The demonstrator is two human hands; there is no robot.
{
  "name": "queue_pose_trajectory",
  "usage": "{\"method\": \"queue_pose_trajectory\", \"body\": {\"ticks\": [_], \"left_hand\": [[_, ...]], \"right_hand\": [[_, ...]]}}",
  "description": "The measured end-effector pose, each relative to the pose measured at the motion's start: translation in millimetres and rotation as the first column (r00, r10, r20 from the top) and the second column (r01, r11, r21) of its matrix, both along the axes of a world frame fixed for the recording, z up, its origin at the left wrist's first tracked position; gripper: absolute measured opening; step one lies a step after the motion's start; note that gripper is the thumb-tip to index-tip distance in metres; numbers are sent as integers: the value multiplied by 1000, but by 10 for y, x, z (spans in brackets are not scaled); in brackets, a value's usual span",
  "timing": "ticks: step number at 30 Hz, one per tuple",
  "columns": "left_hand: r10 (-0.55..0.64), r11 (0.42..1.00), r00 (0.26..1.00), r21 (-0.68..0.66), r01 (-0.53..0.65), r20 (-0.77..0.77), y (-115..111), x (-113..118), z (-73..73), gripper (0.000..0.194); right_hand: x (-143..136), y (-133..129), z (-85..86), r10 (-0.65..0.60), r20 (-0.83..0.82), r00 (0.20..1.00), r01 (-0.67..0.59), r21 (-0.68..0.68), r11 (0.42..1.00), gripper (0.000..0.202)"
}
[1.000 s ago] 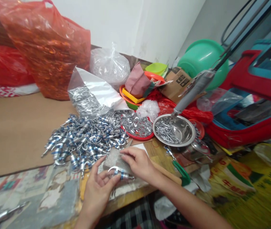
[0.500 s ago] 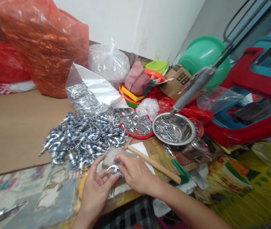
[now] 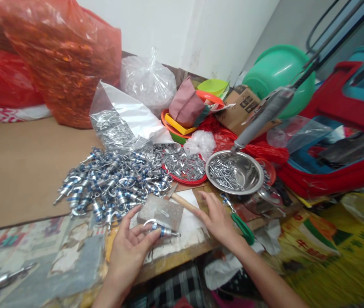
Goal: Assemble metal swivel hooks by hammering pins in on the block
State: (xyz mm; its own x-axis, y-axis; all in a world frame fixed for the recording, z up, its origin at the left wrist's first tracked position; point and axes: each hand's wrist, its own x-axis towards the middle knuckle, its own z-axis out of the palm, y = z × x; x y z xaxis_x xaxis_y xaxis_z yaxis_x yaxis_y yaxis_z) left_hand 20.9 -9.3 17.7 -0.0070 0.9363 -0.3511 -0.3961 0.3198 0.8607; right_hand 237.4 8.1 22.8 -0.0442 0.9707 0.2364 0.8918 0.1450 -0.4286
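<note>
My left hand pinches a small silver-and-blue metal hook fitting; its curved hook points up and its thin end points right. It is held just in front of a grey block, on which a small flat metal link lies. My right hand is over the wooden handle of a hammer, fingers apart; it hides the handle's lower part. The hammer's head end lies near the block's back edge. A pile of similar hook fittings lies beyond my left hand.
A steel bowl of metal pins and a red tray of small metal pieces stand behind. A grey-handled tool slants above the bowl. A green-handled object lies at the right edge. Filled plastic bags line the wall.
My right hand has left the hook fitting and moved right to the hammer handle. My left hand keeps its pinch on the fitting. The block's link is now uncovered.
</note>
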Motion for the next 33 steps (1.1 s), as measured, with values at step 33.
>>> {"method": "queue_pose_trajectory", "body": {"ticks": [33], "left_hand": [[28,1000,997,15,-28,-67,-19,27,32,65]], "right_hand": [[315,-384,-93,2,-178,984,-14,-64,998,40]]}}
